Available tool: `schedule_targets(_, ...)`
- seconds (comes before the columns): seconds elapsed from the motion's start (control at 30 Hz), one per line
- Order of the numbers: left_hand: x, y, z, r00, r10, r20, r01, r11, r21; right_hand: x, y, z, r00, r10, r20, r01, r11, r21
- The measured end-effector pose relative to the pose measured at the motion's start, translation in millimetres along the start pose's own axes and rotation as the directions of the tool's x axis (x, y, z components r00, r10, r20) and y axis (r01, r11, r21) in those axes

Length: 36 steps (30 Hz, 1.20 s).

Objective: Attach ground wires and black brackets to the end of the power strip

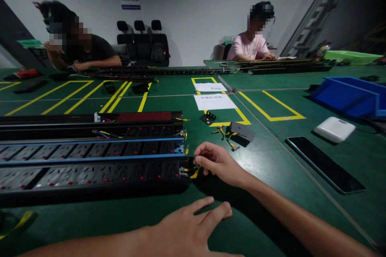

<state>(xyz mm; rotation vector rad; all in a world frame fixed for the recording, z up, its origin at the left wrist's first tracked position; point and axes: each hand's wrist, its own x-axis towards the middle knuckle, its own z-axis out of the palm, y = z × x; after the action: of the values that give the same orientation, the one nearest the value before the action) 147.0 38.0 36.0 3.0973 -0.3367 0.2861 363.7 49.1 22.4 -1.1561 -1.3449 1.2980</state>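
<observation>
My right hand (215, 161) pinches a yellow-green wire (194, 173) at the right end of the nearest long black socket strip (90, 174). My left hand (188, 225) lies flat on the green table in front of that strip, fingers stretched out and holding nothing. Further socket strips (90, 132) lie side by side behind the near one, with coloured wires poking out at their right ends. A small black end cap (241, 131) with yellow wires and a black bracket (208, 118) rest just beyond my right hand.
Two paper sheets (214, 101) lie in a yellow-taped box. A blue bin (350, 95), a white box (334, 129) and a long black panel (324, 164) sit to the right. Two other people work at strips at the far side of the table.
</observation>
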Motion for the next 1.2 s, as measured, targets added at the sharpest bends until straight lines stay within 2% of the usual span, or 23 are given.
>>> schedule_targets(0.3,0.5,-0.1,2.7,1.000,-0.003,-0.025,0.005,0.998,0.058,0.3,2.9,0.1,1.000,-0.023,0.012,0.023,0.999,-0.027)
schedule_targets(0.63,-1.1,-0.4,6.8,1.000,0.008,-0.028,-0.006,0.997,0.075,-1.0,5.9,-2.7,0.995,-0.013,0.097,0.015,1.000,-0.018)
schedule_targets(1.07,-5.2,0.4,35.1,0.992,0.015,-0.127,0.010,0.982,0.190,-2.0,1.0,-0.2,0.998,0.004,0.067,0.000,0.998,-0.063)
schedule_targets(1.2,-4.5,-0.6,35.0,0.993,0.030,-0.117,-0.007,0.981,0.193,0.6,1.9,1.2,0.999,-0.009,-0.034,0.007,0.999,-0.037)
